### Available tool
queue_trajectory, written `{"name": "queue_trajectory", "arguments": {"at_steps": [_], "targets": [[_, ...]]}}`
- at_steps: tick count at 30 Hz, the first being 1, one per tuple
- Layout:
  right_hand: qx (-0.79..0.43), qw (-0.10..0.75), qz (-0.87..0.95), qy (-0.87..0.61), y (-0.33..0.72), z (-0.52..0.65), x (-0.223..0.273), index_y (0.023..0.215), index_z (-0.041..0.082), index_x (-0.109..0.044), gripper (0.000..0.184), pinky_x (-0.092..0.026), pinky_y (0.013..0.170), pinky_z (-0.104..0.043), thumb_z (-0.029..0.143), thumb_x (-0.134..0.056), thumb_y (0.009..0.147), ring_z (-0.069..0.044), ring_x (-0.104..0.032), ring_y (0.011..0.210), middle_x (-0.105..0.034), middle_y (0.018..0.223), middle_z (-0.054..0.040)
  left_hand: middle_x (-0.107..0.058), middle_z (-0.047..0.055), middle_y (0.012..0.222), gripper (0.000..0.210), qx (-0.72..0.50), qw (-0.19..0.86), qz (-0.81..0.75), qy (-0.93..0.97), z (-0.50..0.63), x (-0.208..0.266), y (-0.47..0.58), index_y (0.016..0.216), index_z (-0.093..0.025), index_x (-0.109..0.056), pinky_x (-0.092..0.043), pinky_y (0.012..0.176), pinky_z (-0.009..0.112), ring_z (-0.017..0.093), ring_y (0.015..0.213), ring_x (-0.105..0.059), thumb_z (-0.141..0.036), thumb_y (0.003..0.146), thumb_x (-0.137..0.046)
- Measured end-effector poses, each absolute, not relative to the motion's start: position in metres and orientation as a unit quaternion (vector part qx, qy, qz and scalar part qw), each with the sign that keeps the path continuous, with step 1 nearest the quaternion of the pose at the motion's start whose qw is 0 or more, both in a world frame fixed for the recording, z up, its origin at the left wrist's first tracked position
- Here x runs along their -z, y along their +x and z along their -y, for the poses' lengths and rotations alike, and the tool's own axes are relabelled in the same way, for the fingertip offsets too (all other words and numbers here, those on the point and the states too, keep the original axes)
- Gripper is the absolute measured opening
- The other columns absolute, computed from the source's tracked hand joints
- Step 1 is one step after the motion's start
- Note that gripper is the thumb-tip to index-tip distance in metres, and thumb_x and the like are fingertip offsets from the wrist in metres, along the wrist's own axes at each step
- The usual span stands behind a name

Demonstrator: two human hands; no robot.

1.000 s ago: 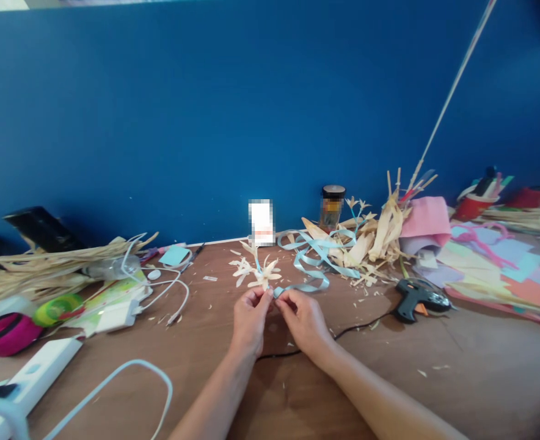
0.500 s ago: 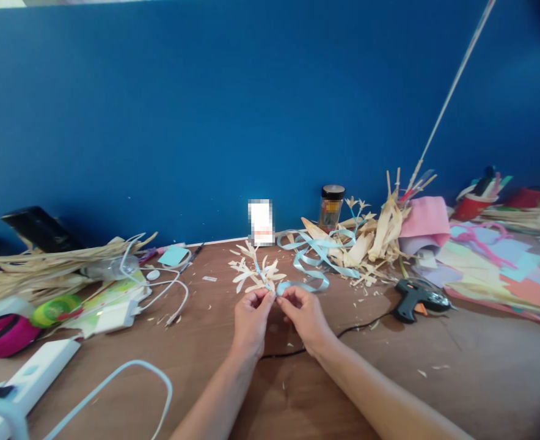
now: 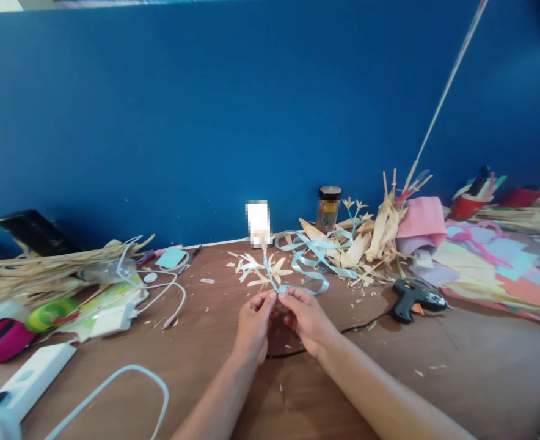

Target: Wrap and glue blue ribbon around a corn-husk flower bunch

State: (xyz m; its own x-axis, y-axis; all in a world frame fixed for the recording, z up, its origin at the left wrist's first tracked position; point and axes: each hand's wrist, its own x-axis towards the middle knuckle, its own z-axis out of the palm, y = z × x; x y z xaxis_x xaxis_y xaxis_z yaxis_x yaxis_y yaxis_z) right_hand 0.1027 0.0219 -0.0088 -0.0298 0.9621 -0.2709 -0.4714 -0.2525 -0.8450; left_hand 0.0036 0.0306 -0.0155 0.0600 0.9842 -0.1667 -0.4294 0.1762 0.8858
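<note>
Near edge: both forearms enter from below over the brown desk [image 3: 457, 366]. Left hand [image 3: 253, 324] and right hand [image 3: 307, 319] meet at centre, fingers closed in a pinch on the stem of a husk flower sprig [image 3: 261, 272] wound with light blue ribbon [image 3: 307, 260]. The sprig stands just beyond the fingertips, above the desk. Right of the hands lies a black glue gun [image 3: 416, 298]. Farther back, the ribbon trails into a heap of dried husks [image 3: 375, 235] before the blue wall [image 3: 206, 110].
</note>
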Motion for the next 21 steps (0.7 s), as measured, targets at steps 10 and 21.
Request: {"name": "queue_trajectory", "arguments": {"at_steps": [10,21], "targets": [[-0.751,0.515,0.211,-0.356,0.107,-0.024,0.014,0.067,0.015,-0.058,0.016,-0.038,0.041,-0.010,0.027,-0.067,0.065,-0.002,-0.046,0.045,-0.051,0.052,0.0053,-0.064,0.002,0.065,0.022,-0.547,0.647,-0.387,0.363,-0.032,0.016,0.001,0.080,-0.013,-0.067,-0.042,0.060,0.021,0.010,0.059,-0.055,-0.028,0.064,-0.068],[-0.784,0.479,0.212,-0.333,0.104,-0.024,0.018,0.064,0.012,-0.057,0.022,-0.045,0.042,-0.013,0.030,-0.069,0.065,-0.003,-0.045,0.042,-0.050,0.051,0.0040,-0.059,-0.001,0.058,0.015,-0.511,0.725,-0.352,0.301,-0.033,0.015,-0.004,0.073,-0.012,-0.065,-0.041,0.052,0.017,0.006,0.050,-0.050,-0.023,0.064,-0.068]]}}
